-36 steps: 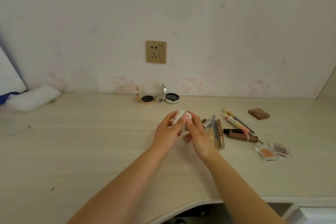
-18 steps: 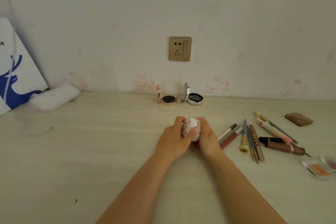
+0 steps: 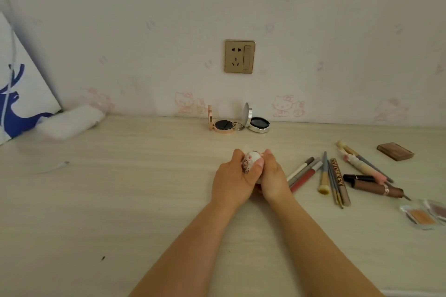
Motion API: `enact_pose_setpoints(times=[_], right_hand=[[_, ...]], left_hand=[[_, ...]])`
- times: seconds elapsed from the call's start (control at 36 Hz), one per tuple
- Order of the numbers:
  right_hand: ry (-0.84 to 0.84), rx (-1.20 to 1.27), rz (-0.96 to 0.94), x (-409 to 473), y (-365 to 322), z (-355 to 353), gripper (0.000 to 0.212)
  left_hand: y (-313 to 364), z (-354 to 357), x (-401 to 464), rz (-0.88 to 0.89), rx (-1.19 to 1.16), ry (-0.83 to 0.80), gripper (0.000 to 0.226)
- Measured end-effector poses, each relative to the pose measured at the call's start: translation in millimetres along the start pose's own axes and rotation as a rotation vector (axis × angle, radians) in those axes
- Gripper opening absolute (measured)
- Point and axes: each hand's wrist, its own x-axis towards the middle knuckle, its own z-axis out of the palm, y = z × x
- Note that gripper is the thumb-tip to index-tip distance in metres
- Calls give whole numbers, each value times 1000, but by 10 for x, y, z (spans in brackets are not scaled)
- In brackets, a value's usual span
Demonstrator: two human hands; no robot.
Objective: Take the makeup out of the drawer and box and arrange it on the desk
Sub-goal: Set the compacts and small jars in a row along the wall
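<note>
Both hands, the left hand [image 3: 231, 177] and right hand [image 3: 272, 176], are curling round 1 small round patterned case [image 3: 251, 163], gripping it just above the table [image 3: 144, 188]. Fingers are hiding most of it; pencils [image 3: 335, 181] are lying nearby at right.

- Pale wood-grain counter [image 3: 120, 200] running up to the wall
- Two open round compacts [image 3: 237, 123] at the back edge, touching
- Row of pencils and brushes [image 3: 330, 176] on the right
- Brown flat case [image 3: 395, 151] far right, two small pans [image 3: 427, 214] nearer
- White folded cloth [image 3: 72, 121] back left
</note>
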Motion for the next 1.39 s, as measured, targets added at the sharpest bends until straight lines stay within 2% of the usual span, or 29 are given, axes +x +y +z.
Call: enact_pose_setpoints(times=[0.25,0.33,0.64,0.78,0.94,1.25,1.39], right_hand=[[-19,70,69,-21,-21,4,60],[-1,71,112,-46,-59,18,72],[58,177,174,-14,-11,-74,69],[44,190,176,8,11,-23,68],[84,242,188,13,-7,-9,57],[123,134,100,-32,-29,-50,25],[65,90,87,-39,-9,-20,29]], left_hand=[[35,0,-43,-30,-38,40,70],[38,-3,-52,-30,-40,54,69],[30,26,-60,-69,-117,93,71],[13,11,-30,-106,-152,113,39],[-27,37,-20,-129,-196,146,39],[-83,37,17,-158,-256,178,48],[-104,35,32,-192,-290,201,50]])
